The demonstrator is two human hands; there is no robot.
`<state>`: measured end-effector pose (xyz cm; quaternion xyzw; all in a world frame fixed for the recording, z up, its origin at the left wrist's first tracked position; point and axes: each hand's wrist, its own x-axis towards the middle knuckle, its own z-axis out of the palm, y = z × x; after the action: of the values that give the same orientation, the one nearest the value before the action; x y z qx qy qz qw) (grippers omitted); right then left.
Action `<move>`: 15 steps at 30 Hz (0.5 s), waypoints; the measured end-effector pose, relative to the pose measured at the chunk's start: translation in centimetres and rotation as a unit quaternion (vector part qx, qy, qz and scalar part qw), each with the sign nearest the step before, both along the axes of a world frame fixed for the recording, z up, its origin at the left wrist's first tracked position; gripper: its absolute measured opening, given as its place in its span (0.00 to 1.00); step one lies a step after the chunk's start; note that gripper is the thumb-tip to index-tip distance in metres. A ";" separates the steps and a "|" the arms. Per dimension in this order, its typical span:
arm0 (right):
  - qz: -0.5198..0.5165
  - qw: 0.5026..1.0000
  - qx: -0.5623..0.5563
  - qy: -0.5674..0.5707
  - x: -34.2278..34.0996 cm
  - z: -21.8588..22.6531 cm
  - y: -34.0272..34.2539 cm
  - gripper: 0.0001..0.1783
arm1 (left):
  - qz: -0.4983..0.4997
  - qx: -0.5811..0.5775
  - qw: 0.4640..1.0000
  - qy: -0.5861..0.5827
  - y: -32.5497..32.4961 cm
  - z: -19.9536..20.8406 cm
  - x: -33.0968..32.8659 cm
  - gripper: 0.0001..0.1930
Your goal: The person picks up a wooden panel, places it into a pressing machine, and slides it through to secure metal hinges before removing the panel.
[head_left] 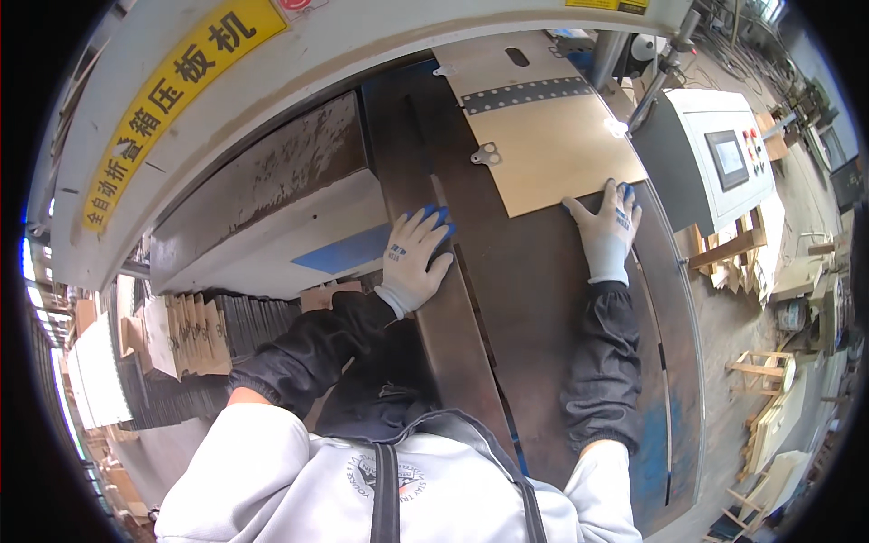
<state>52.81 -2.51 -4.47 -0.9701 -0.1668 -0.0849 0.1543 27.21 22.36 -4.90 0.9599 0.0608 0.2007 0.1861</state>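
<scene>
My right hand (608, 237), in a white work glove with blue fingertips, has its fingers stretched out and its thumb spread. Its fingertips are at the near right corner of a light wooden panel (557, 149). A dark metal strip with a row of holes (527, 94) crosses that panel, and a metal bracket (486, 154) sits at its left edge. My left hand (415, 261), gloved the same way, lies with fingers apart on the left edge of the dark metal machine table (534, 299). Nothing shows in its grip.
A large pale machine beam (172, 118) with a yellow sign arches over the left and far side. At right stands a control box (711, 154) with a screen and buttons. Folded wooden panels (190, 335) are stacked at left, and wooden frames (760, 376) stand on the right floor.
</scene>
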 end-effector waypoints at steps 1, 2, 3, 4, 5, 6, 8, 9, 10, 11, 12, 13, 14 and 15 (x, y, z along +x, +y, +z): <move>0.000 1.000 -0.002 -0.003 0.1 -0.1 0.0 0.60 | 0.000 -0.003 1.000 0.000 0.1 0.0 0.0 0.25; 0.000 1.000 -0.004 -0.006 0.1 -0.2 0.0 0.60 | 0.000 -0.006 1.000 0.000 0.1 -0.1 0.0 0.25; 0.002 1.000 -0.001 -0.006 0.2 -0.1 0.1 0.60 | -0.001 -0.008 1.000 0.001 0.2 0.0 0.1 0.24; 0.001 1.000 -0.001 -0.004 0.1 -0.1 0.1 0.60 | -0.002 -0.010 1.000 0.003 0.3 0.0 0.0 0.24; 0.001 1.000 -0.002 -0.001 0.0 -0.1 0.1 0.60 | -0.003 -0.012 1.000 0.004 0.3 -0.1 0.0 0.24; 0.001 1.000 0.003 0.002 -0.1 0.0 0.2 0.60 | -0.005 -0.011 1.000 -0.001 0.4 -0.1 -0.1 0.24; 0.003 1.000 0.003 -0.003 0.1 -0.1 0.3 0.60 | -0.009 -0.009 1.000 -0.011 0.4 -0.2 -0.2 0.23; 0.003 1.000 0.003 -0.005 0.1 -0.1 0.3 0.60 | -0.009 -0.009 1.000 -0.015 0.4 -0.1 -0.1 0.23; 0.003 1.000 0.004 -0.003 0.1 -0.2 0.2 0.60 | -0.009 -0.009 1.000 -0.018 0.3 0.1 0.1 0.23; 0.002 1.000 0.006 -0.001 0.0 -0.2 0.2 0.60 | -0.010 -0.009 1.000 -0.022 0.3 0.2 0.1 0.22; 0.002 1.000 0.007 -0.001 0.0 -0.1 0.2 0.59 | -0.010 -0.010 1.000 -0.019 0.3 0.3 0.2 0.22; 0.004 1.000 0.010 0.000 0.0 0.0 0.3 0.59 | -0.010 -0.011 1.000 -0.017 0.3 0.3 0.2 0.22; 0.006 1.000 0.013 0.001 0.1 0.0 0.3 0.59 | -0.010 -0.012 1.000 -0.014 0.3 0.3 0.2 0.22; 0.006 1.000 0.015 0.002 0.0 0.0 0.2 0.59 | -0.012 -0.014 1.000 -0.014 0.3 0.3 0.2 0.22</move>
<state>52.79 -2.32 -4.44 -0.9668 -0.1711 -0.0846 0.1700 27.38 22.70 -4.58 0.9550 0.0493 0.2107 0.2028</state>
